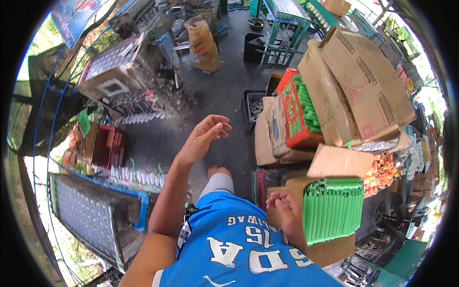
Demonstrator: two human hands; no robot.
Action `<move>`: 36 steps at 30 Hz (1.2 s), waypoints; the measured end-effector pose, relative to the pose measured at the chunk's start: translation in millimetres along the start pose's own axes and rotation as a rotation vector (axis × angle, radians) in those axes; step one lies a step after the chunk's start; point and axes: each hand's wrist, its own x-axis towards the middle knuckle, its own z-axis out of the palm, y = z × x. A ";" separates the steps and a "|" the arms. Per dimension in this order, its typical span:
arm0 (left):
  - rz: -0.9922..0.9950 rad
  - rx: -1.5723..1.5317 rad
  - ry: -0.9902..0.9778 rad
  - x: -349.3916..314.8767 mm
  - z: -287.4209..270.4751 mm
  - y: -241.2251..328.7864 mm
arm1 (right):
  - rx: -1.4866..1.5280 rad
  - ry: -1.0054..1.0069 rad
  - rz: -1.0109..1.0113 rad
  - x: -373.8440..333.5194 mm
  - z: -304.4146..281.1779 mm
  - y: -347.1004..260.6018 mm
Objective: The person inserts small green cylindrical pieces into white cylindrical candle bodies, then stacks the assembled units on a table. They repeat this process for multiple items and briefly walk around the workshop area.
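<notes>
From up here my left hand (203, 136) hangs loose over the dark wet floor (220, 91), fingers spread and nothing in its grip, well apart from the racks of pale tubes (138, 177) lower left. My right hand (286, 210) is curled half shut just beside the bundle of green candles (332, 208), touching its cardboard carton (287, 191) at the near edge; I see nothing gripped in it. The candles stand upright, packed tight in the open carton. I judge them light singly but heavy as a bundle, waxy and slick, apt to snap if bent, so I would take the bundle low with the carton under it. My blue shirt (239, 244) hides the carton's near side and the hand's palm. The orange candles (380, 172) farther right are small and smeared by the lens.
</notes>
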 end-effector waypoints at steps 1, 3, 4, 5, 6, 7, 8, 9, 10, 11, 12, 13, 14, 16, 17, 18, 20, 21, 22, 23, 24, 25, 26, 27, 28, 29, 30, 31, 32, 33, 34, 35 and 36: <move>-0.009 -0.002 -0.032 25.5 0.5 0.0 | 0.039 0.047 -0.010 15.3 5.0 -3.7; -0.037 -0.040 -0.115 73.4 -2.4 -6.5 | 0.066 0.127 -0.036 47.0 13.4 -8.7; -0.061 -0.080 -0.167 93.8 -5.8 -16.3 | 0.087 0.171 -0.034 65.4 17.5 -7.7; -0.086 -0.119 -0.216 114.3 -11.4 -22.2 | 0.109 0.214 -0.032 85.0 22.6 -6.8; -0.123 -0.093 -0.248 136.5 -19.2 -22.3 | 0.090 0.259 -0.033 108.0 26.4 -3.6; -0.160 -0.075 -0.282 157.7 -28.1 -23.9 | 0.090 0.288 -0.015 132.8 29.2 0.0; -0.198 -0.057 -0.311 181.8 -39.8 -24.2 | 0.089 0.312 0.004 159.7 30.7 4.3; -0.189 -0.068 -0.323 207.4 -51.7 -23.4 | 0.086 0.343 0.031 183.2 35.5 3.8; -0.181 -0.080 -0.328 232.2 -65.6 -22.5 | 0.116 0.384 0.078 211.1 41.1 -0.2; -0.167 -0.093 -0.343 258.3 -76.8 -18.5 | 0.102 0.422 0.070 237.9 47.8 -4.7; -0.183 -0.093 -0.373 281.0 -90.3 -13.6 | 0.087 0.457 0.065 264.7 54.0 -8.2; -0.185 -0.082 -0.398 304.8 -107.0 -5.0 | 0.076 0.481 0.046 295.7 59.3 -13.7; -0.187 -0.071 -0.422 327.4 -122.3 2.4 | 0.150 0.492 0.028 325.0 64.2 -22.0; -0.165 -0.042 -0.418 366.2 -151.1 6.4 | 0.093 0.443 0.000 377.9 75.3 -50.9; -0.147 -0.022 -0.420 385.5 -162.7 7.4 | 0.068 0.420 -0.022 404.7 77.4 -64.3; -0.158 0.015 -0.427 405.2 -172.7 9.6 | 0.054 0.430 -0.031 429.3 80.2 -74.8; -0.182 -0.007 -0.433 442.2 -188.6 16.5 | 0.087 0.451 -0.057 479.2 79.1 -84.1; -0.191 -0.017 -0.442 464.1 -193.7 18.0 | 0.104 0.467 -0.075 504.2 75.7 -87.8; -0.199 -0.022 -0.448 487.1 -197.4 15.2 | 0.121 0.471 -0.063 528.7 74.0 -93.9; -0.207 -0.021 -0.458 510.3 -198.7 14.7 | 0.140 0.478 -0.051 553.8 71.5 -101.6; -0.215 -0.015 -0.477 535.6 -197.2 14.4 | 0.166 0.492 -0.042 579.3 67.8 -107.8; -0.226 -0.009 -0.495 560.0 -196.2 13.7 | 0.185 0.483 -0.052 606.7 64.1 -116.6; -0.216 0.013 -0.507 586.3 -195.0 10.4 | 0.204 0.475 -0.063 636.7 59.7 -127.2; -0.230 0.025 -0.541 611.1 -195.2 4.8 | 0.224 0.472 -0.070 663.7 55.4 -133.4; -0.227 0.036 -0.566 639.3 -193.5 2.3 | 0.258 0.449 -0.107 697.9 44.8 -135.0; -0.225 0.046 -0.593 668.7 -189.8 0.1 | 0.301 0.447 -0.113 726.7 34.5 -137.7; -0.249 0.074 -0.608 697.9 -186.8 -0.9 | 0.328 0.458 -0.108 755.7 24.8 -150.5; -0.248 0.100 -0.628 724.9 -183.4 5.3 | 0.355 0.460 -0.104 784.0 15.4 -167.9; -0.245 0.126 -0.649 751.8 -177.6 12.8 | 0.350 0.456 -0.124 809.8 4.1 -186.8; -0.244 0.155 -0.672 781.5 -172.6 21.6 | 0.348 0.453 -0.144 835.5 -5.9 -204.0; -0.248 0.142 -0.695 807.7 -165.2 29.3 | 0.344 0.450 -0.142 854.6 -13.0 -215.3; -0.241 0.134 -0.726 837.8 -160.2 37.1 | 0.341 0.453 -0.208 875.0 -17.5 -227.3; -0.238 0.154 -0.729 868.0 -157.1 37.0 | 0.323 0.452 -0.273 894.6 -24.3 -242.5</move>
